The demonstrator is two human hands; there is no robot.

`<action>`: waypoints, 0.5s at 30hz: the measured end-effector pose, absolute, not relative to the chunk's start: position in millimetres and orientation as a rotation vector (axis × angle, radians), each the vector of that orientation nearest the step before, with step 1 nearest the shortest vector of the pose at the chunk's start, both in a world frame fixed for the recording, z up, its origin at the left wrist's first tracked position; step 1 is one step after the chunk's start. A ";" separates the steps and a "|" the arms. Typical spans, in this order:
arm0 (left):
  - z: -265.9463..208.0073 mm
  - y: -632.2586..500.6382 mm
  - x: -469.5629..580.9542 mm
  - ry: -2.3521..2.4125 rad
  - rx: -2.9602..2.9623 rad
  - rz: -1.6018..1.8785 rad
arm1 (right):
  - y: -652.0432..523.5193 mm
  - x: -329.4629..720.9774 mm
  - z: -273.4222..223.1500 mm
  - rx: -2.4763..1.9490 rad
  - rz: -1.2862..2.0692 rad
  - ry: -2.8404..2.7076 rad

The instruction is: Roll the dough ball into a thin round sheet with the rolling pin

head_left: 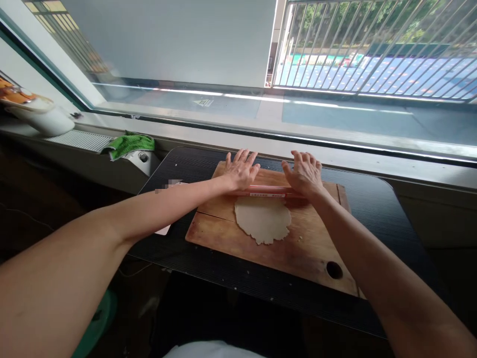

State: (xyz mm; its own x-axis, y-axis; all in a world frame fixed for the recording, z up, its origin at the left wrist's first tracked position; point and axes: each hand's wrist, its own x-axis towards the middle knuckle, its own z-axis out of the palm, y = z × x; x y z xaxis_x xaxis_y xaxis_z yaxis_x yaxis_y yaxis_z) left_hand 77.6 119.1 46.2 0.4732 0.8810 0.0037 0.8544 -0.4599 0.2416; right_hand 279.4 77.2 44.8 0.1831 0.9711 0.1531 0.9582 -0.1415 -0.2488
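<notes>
A flat, uneven-edged sheet of dough (pixel 263 221) lies on a wooden cutting board (pixel 219 231). Across its far edge rests a pinkish rolling pin (pixel 270 189) with a printed label. My left hand (pixel 241 169) presses its palm on the pin's left end, fingers stretched forward and apart. On the right end lies the palm of my right hand (pixel 303 172), its fingers also spread. Neither hand is wrapped round the pin. Both palms hide the pin's ends.
The board lies on a black table (pixel 376 209) by a window ledge. A phone-like pink object (pixel 164 230) is partly under my left forearm. A green cloth (pixel 130 144) and a white bucket (pixel 46 117) are at the left. The board has a round hole near its front right.
</notes>
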 end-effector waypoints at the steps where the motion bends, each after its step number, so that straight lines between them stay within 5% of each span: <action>1: 44.1 112.2 75.0 1.472 2.511 0.173 | 71.3 278.9 43.5 -2.169 0.076 -1.858; 7: 32.5 77.0 62.8 1.066 2.784 0.294 | 23.1 280.4 30.9 -2.078 0.067 -2.033; 15: 45.5 106.2 70.1 1.455 2.561 0.223 | 53.2 280.3 42.8 -2.278 0.251 -1.857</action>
